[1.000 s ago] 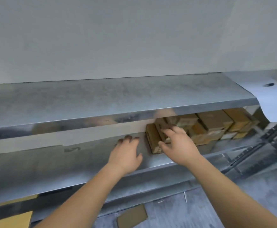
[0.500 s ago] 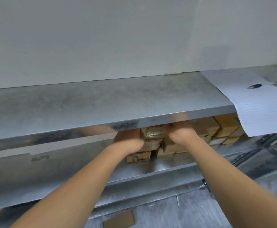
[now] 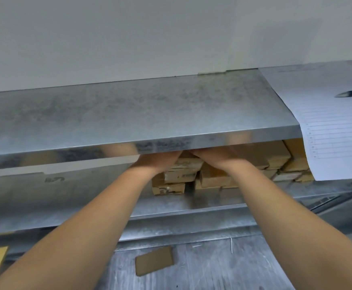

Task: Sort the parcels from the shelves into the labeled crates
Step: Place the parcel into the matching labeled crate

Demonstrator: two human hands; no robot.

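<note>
A flat brown cardboard scrap (image 3: 154,261) is lying at six o'clock on the floor. Beyond it, a person's left hand (image 3: 159,161) and right hand (image 3: 215,158) are reaching onto the lower galvanised steel shelf (image 3: 87,197), meeting over the stacked brown cardboard parcels (image 3: 179,172) at center; their fingers are hidden under the upper grey metal shelf (image 3: 129,114), so their grip cannot be told. Lifting only the top parcel level, clear of the shelf lip, is likely the wise course, with the lined white paper sheet (image 3: 327,126) hanging at two o'clock.

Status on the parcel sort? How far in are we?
Done: nothing to confirm; no crates are in view. In hand: left hand and right hand reach under the upper shelf to the top of the parcel stack; the shelf edge hides the fingers, so the grip is unclear. Left: many brown parcels remain on the lower shelf.
</note>
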